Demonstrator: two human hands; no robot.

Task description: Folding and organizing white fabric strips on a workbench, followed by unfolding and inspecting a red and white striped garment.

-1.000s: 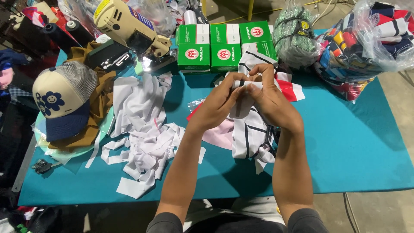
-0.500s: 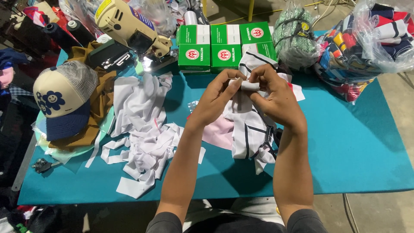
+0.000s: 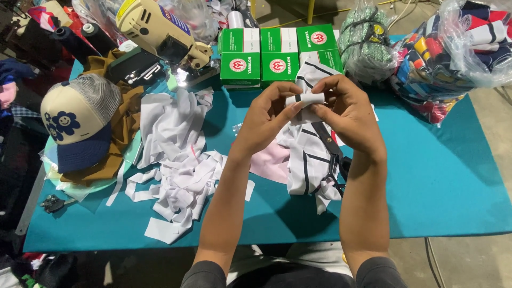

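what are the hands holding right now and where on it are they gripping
Both the left hand and the right hand pinch the top edge of a white fabric piece with dark stripes, holding it above the teal table.

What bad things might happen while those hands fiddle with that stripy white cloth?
1. The left hand and right hand pinch only a small folded end of the striped white cloth; the grip might slip and the fold come undone.
2. The cloth's hanging part lies by the pile of white scraps, so it may drag some along.
3. A dark tool, perhaps scissors, lies partly under the cloth and might snag it.
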